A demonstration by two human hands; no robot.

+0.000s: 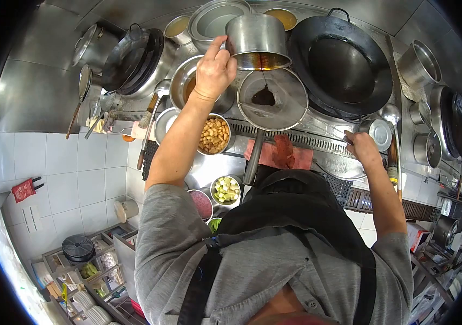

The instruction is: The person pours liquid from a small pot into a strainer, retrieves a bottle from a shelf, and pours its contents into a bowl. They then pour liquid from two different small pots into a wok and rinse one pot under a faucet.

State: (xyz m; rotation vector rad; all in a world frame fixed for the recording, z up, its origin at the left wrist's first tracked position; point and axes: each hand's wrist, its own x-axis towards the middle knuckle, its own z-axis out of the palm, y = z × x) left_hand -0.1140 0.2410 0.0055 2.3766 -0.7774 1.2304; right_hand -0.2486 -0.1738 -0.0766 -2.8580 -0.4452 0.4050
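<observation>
My left hand (214,70) grips the edge or handle of a steel pot (257,35), tilted mouth-down at the top middle. From its rim a thin dark stream falls into a round mesh strainer (250,111), where a dark patch of liquid (264,97) sits. What lies under the strainer is hidden; its handle (254,158) points back toward my body. My right hand (365,147) is low at the counter's front edge, fingers curled at a small dark piece I cannot make out. Just beyond it is a small silver lid or bowl (379,134).
A large black wok (341,65) stands to the right, more woks (128,62) to the left. Bowls of browned chunks (214,135) and green cubes (226,190) sit before me. A ladle (162,88) and red cloth (282,154) lie near the slotted drain (317,142).
</observation>
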